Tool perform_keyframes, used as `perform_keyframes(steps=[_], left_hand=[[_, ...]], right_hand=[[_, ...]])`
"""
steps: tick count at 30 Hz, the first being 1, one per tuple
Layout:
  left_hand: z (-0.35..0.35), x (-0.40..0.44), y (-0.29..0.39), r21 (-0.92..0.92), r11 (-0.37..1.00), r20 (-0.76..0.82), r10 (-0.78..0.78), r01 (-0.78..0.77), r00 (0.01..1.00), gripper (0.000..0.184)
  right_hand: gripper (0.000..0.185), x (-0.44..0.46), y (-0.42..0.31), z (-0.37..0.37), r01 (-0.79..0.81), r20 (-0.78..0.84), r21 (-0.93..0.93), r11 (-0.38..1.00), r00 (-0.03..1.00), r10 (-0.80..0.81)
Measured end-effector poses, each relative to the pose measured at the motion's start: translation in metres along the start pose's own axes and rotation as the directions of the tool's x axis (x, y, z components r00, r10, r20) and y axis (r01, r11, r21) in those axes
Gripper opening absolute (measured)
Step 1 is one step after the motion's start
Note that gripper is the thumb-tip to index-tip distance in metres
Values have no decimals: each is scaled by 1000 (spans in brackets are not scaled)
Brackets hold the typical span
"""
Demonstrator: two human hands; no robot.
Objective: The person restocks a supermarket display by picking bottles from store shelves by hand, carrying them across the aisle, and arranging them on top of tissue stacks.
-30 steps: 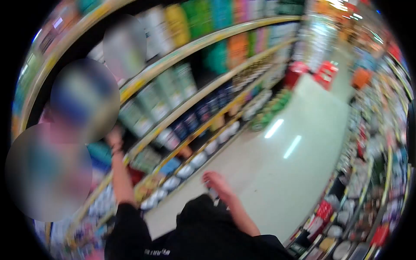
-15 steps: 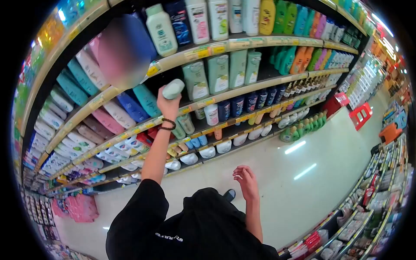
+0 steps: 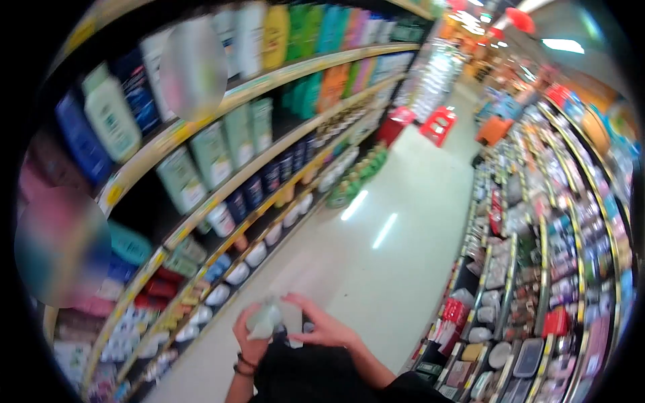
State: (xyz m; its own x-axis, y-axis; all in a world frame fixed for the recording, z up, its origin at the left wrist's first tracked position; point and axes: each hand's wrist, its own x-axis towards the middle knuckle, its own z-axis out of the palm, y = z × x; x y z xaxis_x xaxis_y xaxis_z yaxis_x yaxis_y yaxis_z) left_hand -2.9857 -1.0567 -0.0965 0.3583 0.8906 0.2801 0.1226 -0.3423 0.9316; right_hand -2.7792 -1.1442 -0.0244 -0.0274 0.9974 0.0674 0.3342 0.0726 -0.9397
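Observation:
Low in the view, close to my body, my left hand (image 3: 250, 336) is wrapped round a pale green bottle (image 3: 265, 320). A dark bracelet circles that wrist. Just to the right, my right hand (image 3: 314, 322) has its fingers spread near the bottle; whether they touch it is too blurred to tell. On the shelf to the left stand similar pale green bottles (image 3: 210, 154), with a dark gap at their left.
Shelves (image 3: 269, 75) of coloured bottles run along the left. Shelves (image 3: 537, 269) of packaged goods line the right. Between them lies a pale shiny floor (image 3: 376, 269). A red stand (image 3: 438, 126) and an orange object (image 3: 494, 131) are further down the aisle.
The pale green bottle has come away from the shelf, down to my body in my left hand. My right hand has moved next to it. The view has swung right, along the aisle.

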Motion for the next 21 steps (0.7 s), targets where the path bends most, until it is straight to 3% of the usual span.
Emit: perform_keyframes(steps=[3,6,9,12,15,16,20,21], left_hand=[[26,-27,7,20,984,159,-176,175,971,56],[48,-13,32,55,995,355,-92,77,930,51],[80,9,13,217,958,678,-9,-188,735,54],[138,40,39,168,965,817,-23,-200,576,51],[213,61,63,140,946,905,-2,-293,425,53],[235,68,74,116,943,929,8,-312,369,53],[334,82,95,99,935,987,-48,-340,156,57],[357,80,94,31,934,991,16,-355,130,58]], right_hand=[[79,-23,-5,-9,-37,23,-25,999,999,38],[70,-47,6,-20,-41,-8,-17,999,999,41],[52,-71,34,-28,-43,-129,77,996,990,53],[31,-92,52,-64,3,-276,175,985,960,46],[26,-121,72,-104,37,-457,236,971,886,77],[26,-129,76,-119,-19,-510,186,982,853,113],[22,-159,100,-176,10,-732,247,969,657,180],[21,-167,105,-189,0,-769,237,972,611,187]])
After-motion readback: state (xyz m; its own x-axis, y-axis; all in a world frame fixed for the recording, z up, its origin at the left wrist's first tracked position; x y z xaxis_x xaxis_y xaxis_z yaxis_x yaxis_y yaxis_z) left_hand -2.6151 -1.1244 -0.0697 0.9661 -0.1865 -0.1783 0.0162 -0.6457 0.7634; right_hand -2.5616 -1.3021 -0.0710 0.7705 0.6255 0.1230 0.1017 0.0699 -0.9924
